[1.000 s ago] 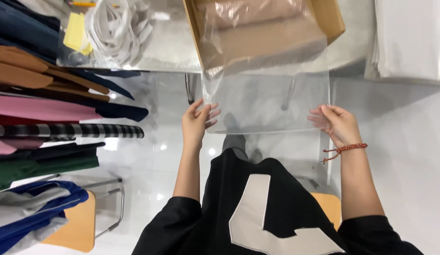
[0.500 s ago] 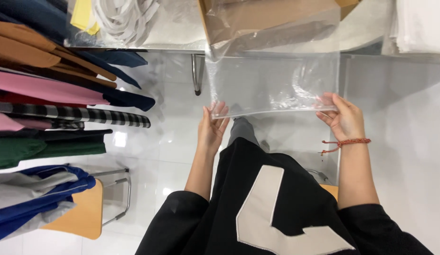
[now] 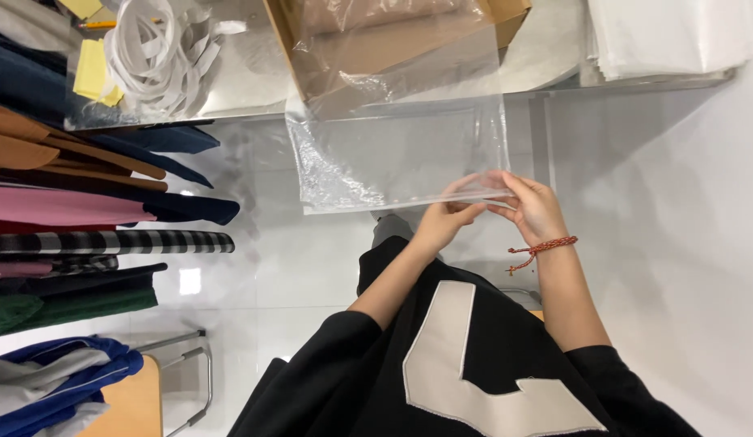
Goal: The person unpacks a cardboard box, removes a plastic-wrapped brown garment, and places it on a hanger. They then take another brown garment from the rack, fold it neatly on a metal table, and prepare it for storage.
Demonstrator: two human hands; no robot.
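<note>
Both hands, left hand [image 3: 445,220] & right hand [image 3: 534,206], fingers pinched on clear plastic bag [image 3: 397,158] edge; opening-the-mouth step, needs layers parted.

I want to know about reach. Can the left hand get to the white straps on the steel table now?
Probably not at once: the left hand pinches the clear plastic bag together with the right hand. The white straps lie far off on the steel table.

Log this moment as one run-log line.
left hand: pinching clear plastic bag edge | right hand: pinching same edge | bag: hangs from cardboard box on metal table
</note>
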